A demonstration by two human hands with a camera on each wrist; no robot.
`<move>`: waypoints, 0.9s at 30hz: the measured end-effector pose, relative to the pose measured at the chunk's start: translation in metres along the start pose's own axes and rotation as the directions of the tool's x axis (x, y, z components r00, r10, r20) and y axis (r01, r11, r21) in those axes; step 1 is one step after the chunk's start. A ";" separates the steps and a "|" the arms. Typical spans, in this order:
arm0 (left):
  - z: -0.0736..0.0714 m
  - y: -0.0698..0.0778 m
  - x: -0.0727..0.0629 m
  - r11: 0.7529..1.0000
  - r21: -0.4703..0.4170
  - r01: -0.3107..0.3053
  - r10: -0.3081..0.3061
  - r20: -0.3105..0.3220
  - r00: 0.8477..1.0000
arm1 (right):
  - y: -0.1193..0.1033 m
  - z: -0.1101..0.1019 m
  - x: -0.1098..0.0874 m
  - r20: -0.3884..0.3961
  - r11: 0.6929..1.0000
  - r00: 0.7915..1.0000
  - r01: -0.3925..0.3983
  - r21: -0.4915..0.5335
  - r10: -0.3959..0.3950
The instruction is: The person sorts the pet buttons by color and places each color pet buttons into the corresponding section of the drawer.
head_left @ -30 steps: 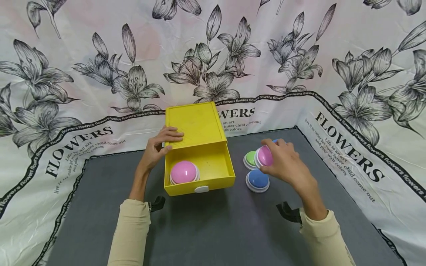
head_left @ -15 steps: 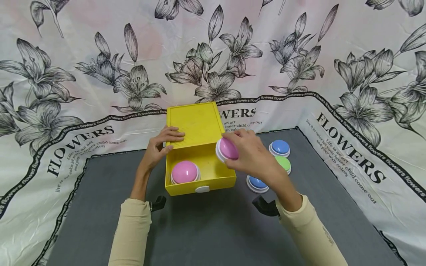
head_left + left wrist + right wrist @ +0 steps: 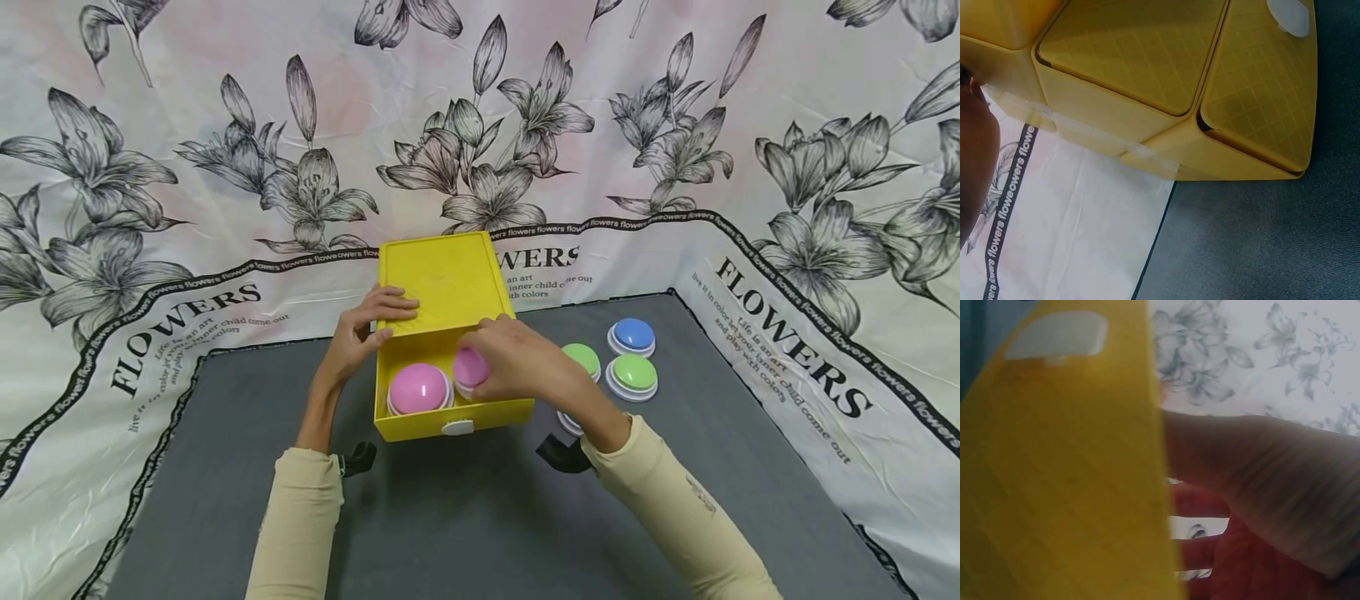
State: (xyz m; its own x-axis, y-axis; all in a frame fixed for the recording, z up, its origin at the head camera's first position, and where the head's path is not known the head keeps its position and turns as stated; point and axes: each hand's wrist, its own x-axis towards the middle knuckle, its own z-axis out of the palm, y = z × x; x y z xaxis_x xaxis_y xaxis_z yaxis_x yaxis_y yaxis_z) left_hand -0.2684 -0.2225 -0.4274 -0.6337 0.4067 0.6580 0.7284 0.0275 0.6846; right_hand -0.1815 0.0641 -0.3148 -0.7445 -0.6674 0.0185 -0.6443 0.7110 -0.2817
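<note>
A yellow drawer box (image 3: 442, 279) stands at the back of the table with its white-handled top drawer (image 3: 420, 429) pulled out. My left hand (image 3: 363, 323) rests on the box's left edge, fingers stretched over the top and thumb by the front edge. Inside the drawer, at the left, sits a pink buzzer button (image 3: 417, 389) with a white base. My right hand (image 3: 517, 358) reaches into the drawer and pinches a second pink buzzer button (image 3: 470, 367) beside the first. In the right wrist view, the yellow drawer front (image 3: 1072, 462) hides the fingertips.
Right of the box on the grey table (image 3: 480, 533) lie a blue button (image 3: 633, 334), a green button (image 3: 633, 372) and another green button (image 3: 582, 357). One more button's white rim (image 3: 568, 423) shows under my right forearm. A flower-printed cloth (image 3: 420, 125) hangs behind.
My right hand has carried the pink buzzer button left from beside the other buttons, over the drawer's right side and down into the drawer. My left hand stays on the box.
</note>
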 end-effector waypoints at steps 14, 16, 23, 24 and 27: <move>0.001 0.001 0.001 1.000 0.009 0.012 -0.012 -0.011 1.000 | 0.003 0.013 0.008 0.137 0.997 0.987 -0.074 -0.031 0.078; 0.001 0.001 0.001 1.000 0.009 0.015 -0.015 -0.013 1.000 | 0.002 0.012 0.006 0.128 0.997 0.989 -0.074 -0.026 0.077; 0.004 -0.001 -0.001 1.000 -0.010 0.019 -0.019 -0.005 1.000 | -0.012 0.025 -0.022 -0.286 0.994 0.953 -0.080 0.072 0.097; 0.004 -0.001 0.000 1.000 -0.011 0.016 -0.016 -0.007 1.000 | -0.016 0.030 -0.027 -0.375 0.994 0.922 -0.071 0.081 0.097; 0.003 -0.001 0.000 1.000 -0.017 0.004 -0.005 -0.014 1.000 | -0.027 0.050 -0.041 -0.608 0.999 0.794 -0.005 0.038 0.027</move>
State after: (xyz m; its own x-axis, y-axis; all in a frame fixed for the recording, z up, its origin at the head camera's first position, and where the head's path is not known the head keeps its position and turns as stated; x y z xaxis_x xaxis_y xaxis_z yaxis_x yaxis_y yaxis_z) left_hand -0.2680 -0.2201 -0.4287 -0.6408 0.3934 0.6593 0.7212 0.0141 0.6926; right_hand -0.1250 0.0615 -0.3557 -0.7149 -0.3756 0.5897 -0.6332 0.7055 -0.3182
